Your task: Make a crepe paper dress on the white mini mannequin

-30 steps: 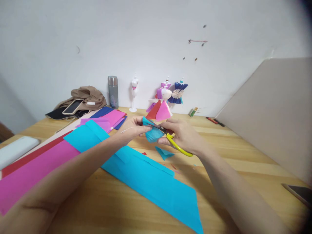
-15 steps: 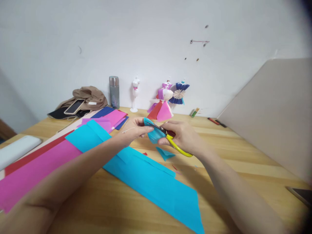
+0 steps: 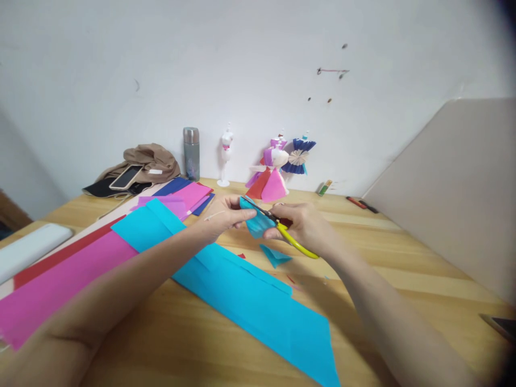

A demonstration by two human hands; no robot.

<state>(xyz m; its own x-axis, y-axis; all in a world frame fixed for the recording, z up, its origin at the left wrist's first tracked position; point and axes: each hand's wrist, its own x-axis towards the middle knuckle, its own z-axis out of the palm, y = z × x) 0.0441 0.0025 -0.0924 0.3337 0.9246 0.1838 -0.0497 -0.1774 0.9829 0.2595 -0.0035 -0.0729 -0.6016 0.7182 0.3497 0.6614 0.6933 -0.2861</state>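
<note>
Pinched between thumb and fingers of my left hand (image 3: 226,216) is a small piece of blue paper (image 3: 260,224), held above the table. My right hand (image 3: 304,228) is closed round yellow-handled scissors (image 3: 296,243). Their dark blades lie across the upper part of the blue piece, tips close to my left fingertips. Under my arms stretches a long blue paper sheet (image 3: 258,301), folded near its upper left end. A blue offcut (image 3: 276,256) and small red scraps rest on the wood below my hands.
Pink paper (image 3: 68,282) and a pile of coloured sheets (image 3: 189,194) lie on the left. Along the wall stand a thermos (image 3: 191,153), a bare white mini mannequin (image 3: 226,156) and several mannequins in paper dresses (image 3: 275,183). A phone (image 3: 127,177) leans on brown cloth (image 3: 155,161).
The whole view has shifted slightly, so things appear a little further right. Both hands keep nearly the same hold on the blue paper and the scissors.
</note>
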